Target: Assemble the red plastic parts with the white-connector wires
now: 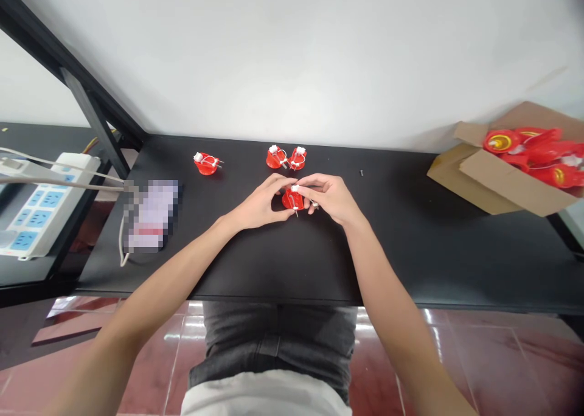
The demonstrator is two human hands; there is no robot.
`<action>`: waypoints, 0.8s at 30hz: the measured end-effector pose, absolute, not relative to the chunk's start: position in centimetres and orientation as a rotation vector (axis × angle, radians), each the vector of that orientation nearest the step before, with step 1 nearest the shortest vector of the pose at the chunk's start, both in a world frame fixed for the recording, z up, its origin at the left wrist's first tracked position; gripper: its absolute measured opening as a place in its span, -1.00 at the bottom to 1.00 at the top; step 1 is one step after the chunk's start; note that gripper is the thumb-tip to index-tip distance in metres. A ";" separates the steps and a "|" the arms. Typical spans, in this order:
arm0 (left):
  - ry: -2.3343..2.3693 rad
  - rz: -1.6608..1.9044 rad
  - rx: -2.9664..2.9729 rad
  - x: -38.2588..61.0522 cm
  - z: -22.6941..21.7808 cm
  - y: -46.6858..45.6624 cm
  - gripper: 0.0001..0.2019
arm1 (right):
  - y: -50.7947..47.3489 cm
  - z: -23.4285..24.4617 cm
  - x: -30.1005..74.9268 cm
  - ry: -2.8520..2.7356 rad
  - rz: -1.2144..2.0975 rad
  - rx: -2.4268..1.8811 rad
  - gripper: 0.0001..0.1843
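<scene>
Two fingertip pinches: the left hand (pixel 260 204) and right hand (pixel 331 198) grip a red fitting (pixel 292 201) on the black desk (pixel 401 233); three more fittings (pixel 276 157) sit beyond, a carton (pixel 497 182) holds others, lettering too small to read.

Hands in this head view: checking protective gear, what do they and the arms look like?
The left hand and right hand are bare, without gloves. The forearms are bare too: no sleeves, watches or cables. Dark grey jeans and a pale top show below.
</scene>
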State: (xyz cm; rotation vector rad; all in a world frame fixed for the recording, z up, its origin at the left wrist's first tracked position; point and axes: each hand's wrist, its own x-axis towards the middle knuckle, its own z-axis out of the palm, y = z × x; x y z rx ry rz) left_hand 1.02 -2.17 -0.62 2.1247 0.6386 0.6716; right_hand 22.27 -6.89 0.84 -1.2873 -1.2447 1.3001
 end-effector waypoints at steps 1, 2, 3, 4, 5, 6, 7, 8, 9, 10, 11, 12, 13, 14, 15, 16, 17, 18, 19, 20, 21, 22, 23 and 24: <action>0.644 0.672 2.124 1.0 -0.6 -2.2 -0.45 | -6.9 0.8 22.3 -1.261 1.282 -1.292 -0.58; 0.648 0.670 2.124 1.0 -0.6 -2.2 -0.46 | -6.9 0.7 22.3 -1.282 1.265 -1.302 -0.58; 0.651 0.668 2.125 1.0 -0.6 -2.2 -0.46 | -6.9 0.6 22.4 -1.305 1.248 -1.318 -0.58; 0.654 0.666 2.125 1.0 -0.5 -2.2 -0.47 | -6.9 0.6 22.4 -1.328 1.234 -1.334 -0.58; 0.656 0.666 2.125 1.0 -0.5 -2.2 -0.48 | -6.9 0.5 22.5 -1.348 1.223 -1.349 -0.57; 0.657 0.665 2.126 1.0 -0.5 -2.3 -0.48 | -6.8 0.4 22.5 -1.363 1.211 -1.362 -0.56; 0.658 0.666 2.125 1.0 -0.5 -2.3 -0.48 | -6.8 0.4 22.5 -1.375 1.198 -1.373 -0.56; 0.656 0.668 2.124 1.0 -0.5 -2.3 -0.48 | -6.8 0.4 22.5 -1.385 1.181 -1.382 -0.56; 0.654 0.671 2.122 1.0 -0.5 -2.3 -0.48 | -6.8 0.4 22.5 -1.396 1.161 -1.389 -0.56; 0.653 0.673 2.121 1.0 -0.5 -2.3 -0.48 | -6.8 0.4 22.5 -1.409 1.143 -1.397 -0.57; 0.651 0.674 2.121 1.0 -0.5 -2.3 -0.48 | -6.8 0.4 22.5 -1.420 1.126 -1.405 -0.57; 0.649 0.676 2.122 1.0 -0.5 -2.3 -0.48 | -6.8 0.4 22.5 -1.430 1.112 -1.411 -0.57; 0.644 0.676 2.124 1.0 -0.6 -2.3 -0.47 | -6.8 0.5 22.4 -1.435 1.102 -1.414 -0.56; 0.638 0.678 2.127 1.0 -0.6 -2.3 -0.47 | -6.8 0.5 22.4 -1.436 1.096 -1.415 -0.55; 0.630 0.681 2.129 1.0 -0.7 -2.3 -0.46 | -6.8 0.4 22.4 -1.434 1.091 -1.416 -0.53; 0.622 0.685 2.131 1.0 -0.7 -2.2 -0.46 | -6.8 0.4 22.3 -1.431 1.088 -1.413 -0.52; 0.615 0.688 2.133 1.0 -0.8 -2.2 -0.45 | -6.8 0.4 22.3 -1.427 1.086 -1.407 -0.52; 0.609 0.691 2.135 0.9 -0.8 -2.2 -0.45 | -6.8 0.3 22.2 -1.426 1.085 -1.397 -0.52; 0.606 0.692 2.138 0.9 -0.9 -2.1 -0.45 | -6.8 0.2 22.2 -1.427 1.083 -1.387 -0.52; 0.604 0.694 2.141 0.9 -0.9 -2.1 -0.45 | -6.8 0.2 22.2 -1.428 1.078 -1.381 -0.54; 0.603 0.695 2.144 0.9 -1.0 -2.1 -0.45 | -6.8 0.1 22.1 -1.430 1.072 -1.378 -0.55; 0.602 0.695 2.146 0.9 -1.0 -2.1 -0.45 | -6.8 0.1 22.1 -1.431 1.066 -1.379 -0.56; 0.602 0.694 2.148 0.9 -1.0 -2.1 -0.45 | -6.8 0.1 22.0 -1.433 1.059 -1.386 -0.57; 0.603 0.692 2.149 0.9 -0.9 -2.1 -0.45 | -6.8 0.1 22.0 -1.434 1.053 -1.394 -0.57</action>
